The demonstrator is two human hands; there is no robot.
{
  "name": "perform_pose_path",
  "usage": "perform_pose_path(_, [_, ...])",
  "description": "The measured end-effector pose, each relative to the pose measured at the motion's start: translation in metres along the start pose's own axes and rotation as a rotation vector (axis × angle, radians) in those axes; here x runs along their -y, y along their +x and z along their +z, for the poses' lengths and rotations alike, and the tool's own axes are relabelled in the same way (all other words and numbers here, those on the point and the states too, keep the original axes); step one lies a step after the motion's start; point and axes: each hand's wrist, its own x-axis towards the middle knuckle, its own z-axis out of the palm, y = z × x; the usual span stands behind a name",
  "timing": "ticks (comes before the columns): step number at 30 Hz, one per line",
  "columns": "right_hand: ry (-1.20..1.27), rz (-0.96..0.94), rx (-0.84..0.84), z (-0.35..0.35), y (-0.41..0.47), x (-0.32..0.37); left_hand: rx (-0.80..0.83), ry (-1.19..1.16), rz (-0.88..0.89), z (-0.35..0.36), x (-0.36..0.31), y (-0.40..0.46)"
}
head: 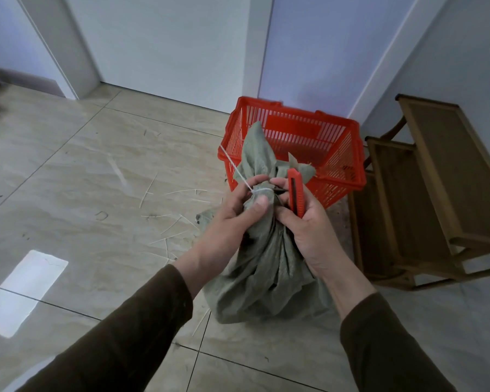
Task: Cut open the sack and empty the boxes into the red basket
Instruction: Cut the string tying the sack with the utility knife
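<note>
Sack (266, 267): grey-green woven cloth, standing upright on the floor, bulging, its neck bunched and tied shut with white string (262, 190).
String: loose end trailing up and left across the basket's rim.
Basket (334, 154): red slatted plastic, sitting upright just behind the sack, showing nothing inside.

Both arms reaching forward and down, dark brown sleeves to the wrists. Left hand (232, 219) curled round the tied neck of the sack (266, 267), thumb pressed on the front just under the tie, fingers (255, 181) wrapped behind. Right hand (306, 222) gripping an orange box cutter (296, 190) upright, fingertips touching the neck from the right.
</note>
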Motion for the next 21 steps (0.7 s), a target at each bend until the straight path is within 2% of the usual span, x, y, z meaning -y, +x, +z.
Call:
perform_pose_path(2, [-0.054,-0.027,-0.003,0.0,-0.002,0.002,0.015,-0.042,-0.015,0.002,0.0,0.0])
perform_pose_path(5, [-0.183,-0.065,0.015,0.0,-0.006,0.006,-0.046,-0.051,0.004,0.005,0.0,0.001])
perform_pose_path(9, [-0.518,-0.169,-0.025,-0.013,-0.012,0.015,-0.169,0.012,0.085,-0.002,-0.001,0.005])
perform_pose_path(14, [-0.927,-0.253,-0.002,-0.019,-0.019,0.022,-0.163,0.078,0.111,-0.004,-0.004,0.005])
perform_pose_path(21, [-1.011,-0.268,-0.039,-0.017,-0.019,0.022,-0.174,0.112,0.109,-0.007,-0.002,0.008])
